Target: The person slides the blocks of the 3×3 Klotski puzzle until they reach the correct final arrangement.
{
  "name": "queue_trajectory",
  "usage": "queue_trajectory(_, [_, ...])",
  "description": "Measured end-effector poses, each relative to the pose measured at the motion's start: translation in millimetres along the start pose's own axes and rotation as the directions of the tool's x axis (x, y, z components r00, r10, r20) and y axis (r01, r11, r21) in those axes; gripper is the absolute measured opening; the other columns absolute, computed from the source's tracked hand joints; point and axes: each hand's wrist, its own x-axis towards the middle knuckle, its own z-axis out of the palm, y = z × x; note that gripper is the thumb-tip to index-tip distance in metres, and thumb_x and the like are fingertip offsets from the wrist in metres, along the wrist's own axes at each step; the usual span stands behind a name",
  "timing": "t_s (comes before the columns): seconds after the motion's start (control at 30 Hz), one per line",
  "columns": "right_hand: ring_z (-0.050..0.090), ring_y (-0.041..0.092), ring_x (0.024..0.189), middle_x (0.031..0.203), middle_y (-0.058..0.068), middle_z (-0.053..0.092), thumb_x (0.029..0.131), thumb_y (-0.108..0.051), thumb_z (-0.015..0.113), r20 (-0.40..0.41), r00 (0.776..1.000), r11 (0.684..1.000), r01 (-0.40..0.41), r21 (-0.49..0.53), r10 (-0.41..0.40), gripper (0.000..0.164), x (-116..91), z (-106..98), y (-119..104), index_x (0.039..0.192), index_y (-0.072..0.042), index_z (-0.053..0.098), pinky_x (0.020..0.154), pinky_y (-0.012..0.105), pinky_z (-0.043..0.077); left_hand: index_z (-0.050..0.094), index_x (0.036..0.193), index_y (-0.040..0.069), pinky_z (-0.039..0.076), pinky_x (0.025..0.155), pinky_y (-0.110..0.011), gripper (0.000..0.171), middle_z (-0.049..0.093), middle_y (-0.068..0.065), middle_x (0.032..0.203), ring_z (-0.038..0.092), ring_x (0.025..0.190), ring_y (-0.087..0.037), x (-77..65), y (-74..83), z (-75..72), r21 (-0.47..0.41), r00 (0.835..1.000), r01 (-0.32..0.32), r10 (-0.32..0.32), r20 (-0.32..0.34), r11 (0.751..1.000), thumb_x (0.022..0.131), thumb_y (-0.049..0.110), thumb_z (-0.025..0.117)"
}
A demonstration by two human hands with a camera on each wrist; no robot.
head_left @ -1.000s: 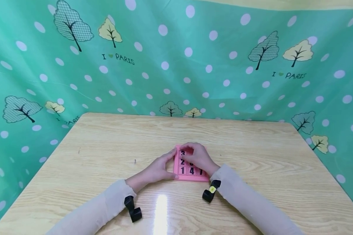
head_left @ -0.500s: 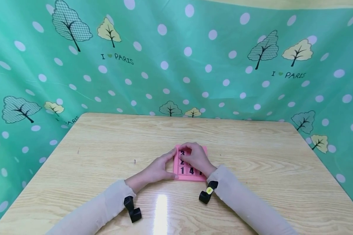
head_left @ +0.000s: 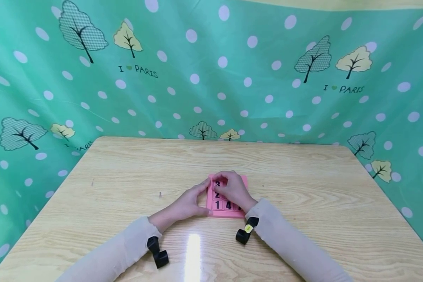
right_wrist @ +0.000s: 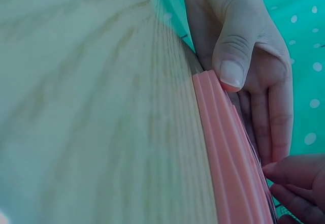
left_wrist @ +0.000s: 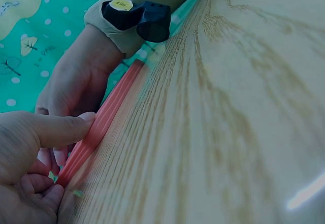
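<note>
A pink number puzzle board (head_left: 229,214) with black-numbered square tiles lies flat on the table. My left hand (head_left: 185,203) holds it along the left side, thumb at the near corner and fingers at the far one. In the left wrist view the left thumb (left_wrist: 76,127) lies against the board's ridged side (left_wrist: 101,120). Over the tiles, my right hand (head_left: 234,192) has its thumb and forefinger curled around the 3 tile (head_left: 217,183) at the far left. The 1 tile (head_left: 217,205) and 4 tile (head_left: 228,205) show in front; the right hand hides most others.
The wooden table (head_left: 127,168) extends around the board on all sides. A green dotted curtain (head_left: 211,78) hangs behind it. Each wrist wears a black camera, the left one (head_left: 158,252) and the right one (head_left: 246,231).
My right hand has shifted slightly left over the board, its fingertips now closer to the left edge by the 3 tile. My left hand keeps its hold.
</note>
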Motion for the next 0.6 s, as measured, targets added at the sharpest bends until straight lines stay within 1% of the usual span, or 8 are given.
queue_trajectory(0.2, [0.053,0.020,0.107,0.106,0.003,0.064,0.080,-0.006,0.072,0.006,0.999,0.999,-0.033,0.012,0.033,0.022,0.0,-0.2,-1.0,0.101,-0.011,0.070,0.098,0.040,0.044,0.019,0.149,0.005,0.013,0.117,-0.041,0.098,0.016,-0.009,0.156,0.015,0.143,-0.025,-0.4,-1.2,0.0,-0.013,1.000,0.003,-0.003,0.001,1.000,0.073,0.015,0.080])
queue_trajectory(0.43, [0.057,0.019,0.103,0.102,0.001,0.067,0.079,-0.005,0.073,0.006,1.000,0.999,-0.028,0.022,0.028,0.022,0.8,-0.7,-0.9,0.100,-0.011,0.070,0.096,0.039,0.046,0.019,0.149,0.003,0.014,0.117,-0.040,0.098,0.016,-0.010,0.156,0.015,0.143,-0.024,-0.2,-0.3,0.2,-0.004,1.000,0.003,-0.003,0.000,1.000,0.073,0.014,0.079])
queue_trajectory(0.6, [0.056,0.019,0.102,0.102,0.002,0.067,0.080,-0.007,0.072,0.012,1.000,1.000,-0.015,0.004,0.015,0.022,-0.4,-2.4,0.4,0.102,-0.010,0.070,0.095,0.039,0.045,0.019,0.149,0.002,0.014,0.117,-0.041,0.097,0.016,-0.011,0.156,0.015,0.143,-0.025,-0.9,0.9,0.2,-0.012,1.000,0.004,-0.004,0.003,1.000,0.074,0.014,0.079])
